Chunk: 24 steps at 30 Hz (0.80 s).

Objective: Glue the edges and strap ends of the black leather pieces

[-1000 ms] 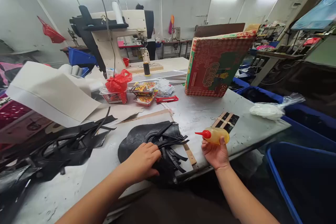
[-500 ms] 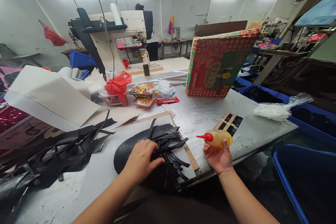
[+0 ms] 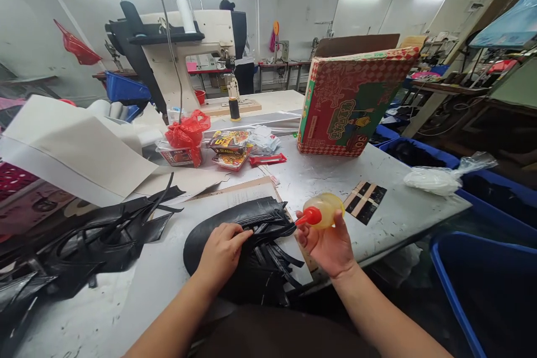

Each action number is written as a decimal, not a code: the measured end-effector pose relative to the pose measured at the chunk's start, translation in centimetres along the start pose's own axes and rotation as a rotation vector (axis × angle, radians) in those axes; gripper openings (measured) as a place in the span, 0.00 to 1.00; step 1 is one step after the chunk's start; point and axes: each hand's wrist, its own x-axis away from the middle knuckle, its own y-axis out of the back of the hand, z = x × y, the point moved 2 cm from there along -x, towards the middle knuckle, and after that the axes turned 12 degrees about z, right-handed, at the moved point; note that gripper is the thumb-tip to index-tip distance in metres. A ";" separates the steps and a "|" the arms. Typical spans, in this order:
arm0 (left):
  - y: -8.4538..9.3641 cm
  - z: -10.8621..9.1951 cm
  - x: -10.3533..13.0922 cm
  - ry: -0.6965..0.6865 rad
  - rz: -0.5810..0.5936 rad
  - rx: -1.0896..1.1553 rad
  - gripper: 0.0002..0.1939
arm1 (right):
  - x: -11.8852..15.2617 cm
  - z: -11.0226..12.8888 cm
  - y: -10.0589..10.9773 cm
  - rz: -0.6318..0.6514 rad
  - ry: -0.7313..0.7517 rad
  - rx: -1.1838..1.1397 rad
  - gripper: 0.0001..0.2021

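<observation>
My right hand [image 3: 329, 249] grips a squeeze bottle [image 3: 329, 210] of yellowish liquid, tilted sideways. Its red nozzle points left, with the tip at the end of a black strip [image 3: 274, 230]. The other end of that strip is pinched between the fingers of my left hand [image 3: 222, 249]. Under my left hand lies a curved black leather-like piece [image 3: 201, 235] with several loose strips fanning out on its right side. It rests on a white sheet over a board [image 3: 308, 263]. Whether liquid comes from the nozzle cannot be made out.
More black cut pieces [image 3: 121, 235] lie at the left beside white sheets [image 3: 75, 145]. Snack packs [image 3: 230, 148], a red carton [image 3: 344, 106] and a striped black-and-tan piece [image 3: 366, 201] sit on the table. A sewing machine [image 3: 205, 33] stands behind; blue bins [image 3: 457, 291] are at the right.
The bottle in my right hand has moved left and turned its nozzle toward the strips. My left fingers have closed on one strip, which now stretches right.
</observation>
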 end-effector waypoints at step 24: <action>2.7 -2.7 2.1 0.025 0.549 0.544 0.06 | 4.0 -3.1 -3.7 0.020 -0.207 0.073 0.29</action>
